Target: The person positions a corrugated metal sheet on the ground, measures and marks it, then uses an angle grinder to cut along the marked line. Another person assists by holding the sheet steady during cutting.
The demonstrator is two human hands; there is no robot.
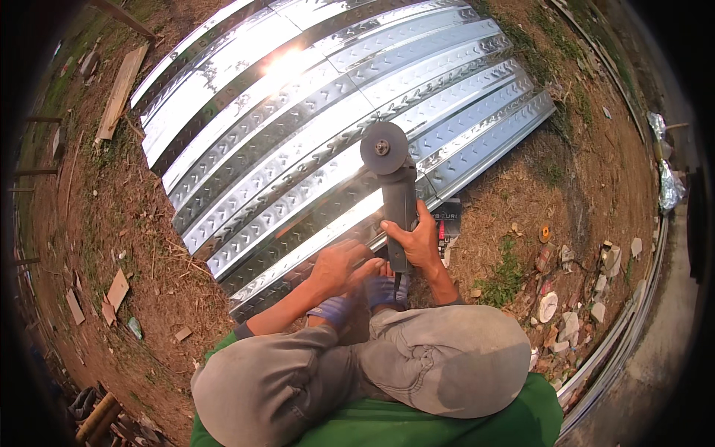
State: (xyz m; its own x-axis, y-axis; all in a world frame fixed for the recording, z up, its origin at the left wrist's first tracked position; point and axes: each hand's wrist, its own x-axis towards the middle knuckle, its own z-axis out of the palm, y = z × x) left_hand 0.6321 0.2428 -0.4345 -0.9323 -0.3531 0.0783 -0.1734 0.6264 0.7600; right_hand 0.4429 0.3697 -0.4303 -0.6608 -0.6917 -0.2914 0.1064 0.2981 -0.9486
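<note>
My right hand is closed around the body of a grey angle grinder, whose disc faces up over the ridged, shiny metal sheets. A cord drops from the grinder's lower end between my feet. My left hand is just left of that lower end, at the sheets' near edge, its fingers bent inward; what they hold, if anything, is hidden. Both my knees are bent below my hands, with my feet near the sheets.
Planks and board scraps lie on dry dirt at the left. At the right are broken rubble, an orange roll, long metal lengths and a concrete strip. A green seat is under me.
</note>
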